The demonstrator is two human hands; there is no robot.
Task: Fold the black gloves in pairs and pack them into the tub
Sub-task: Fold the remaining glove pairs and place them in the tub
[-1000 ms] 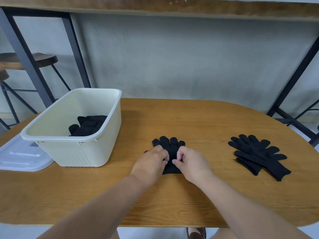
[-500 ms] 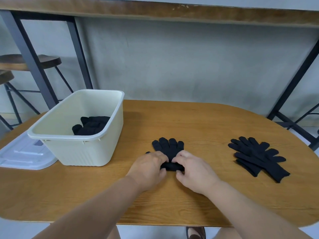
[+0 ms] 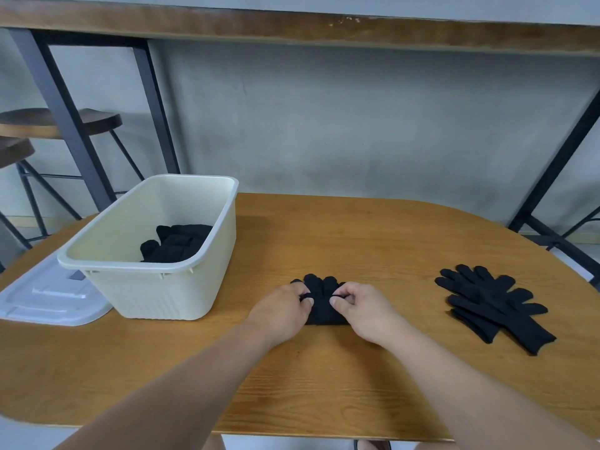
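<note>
**Black gloves pinched mid-table**

Black gloves [image 3: 324, 298], soft knit with rounded fingertips pointing far, are pinched at the table's near middle: the left hand [image 3: 281, 311] is curled on the left edge, the right hand [image 3: 363, 309] on the right. A folded black pair [image 3: 177, 243] is held in the cream ribbed plastic tub [image 3: 168, 295] at left. Loose gloves [image 3: 490, 302] are spread flat at right. The oval wooden table [image 3: 373, 241] is grained; a white moulded lid [image 3: 48, 295] is laid left of the tub.
</note>
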